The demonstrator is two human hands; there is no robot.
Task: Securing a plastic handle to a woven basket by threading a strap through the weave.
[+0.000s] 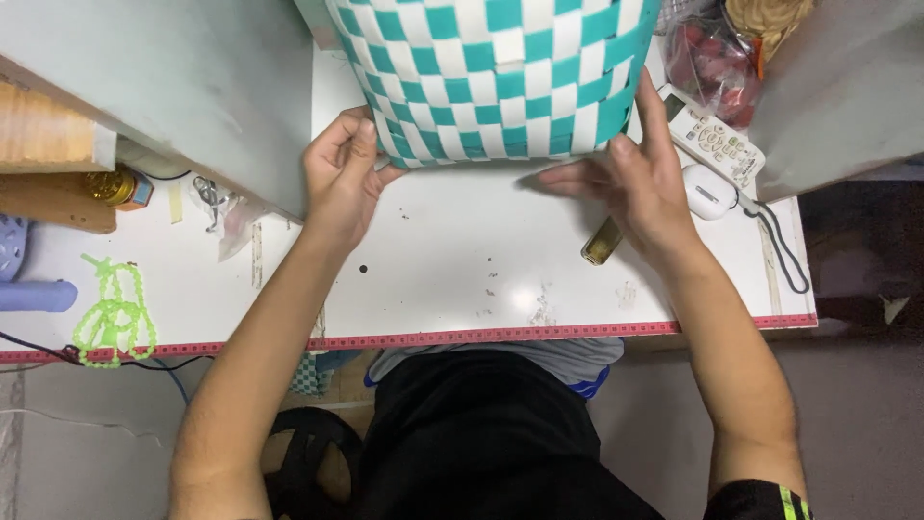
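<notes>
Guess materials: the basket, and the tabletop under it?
Basket: flat teal and white strips woven in a checker pattern, smooth with a slight sheen, so probably plastic strapping. Tabletop: glossy white, likely laminate or painted board; it reflects light and shows dark chips and scuffs. Core not visible.

Bright overhead light, glare patch on white table, soft shadows, sharp focus, slight edge distortion
</notes>
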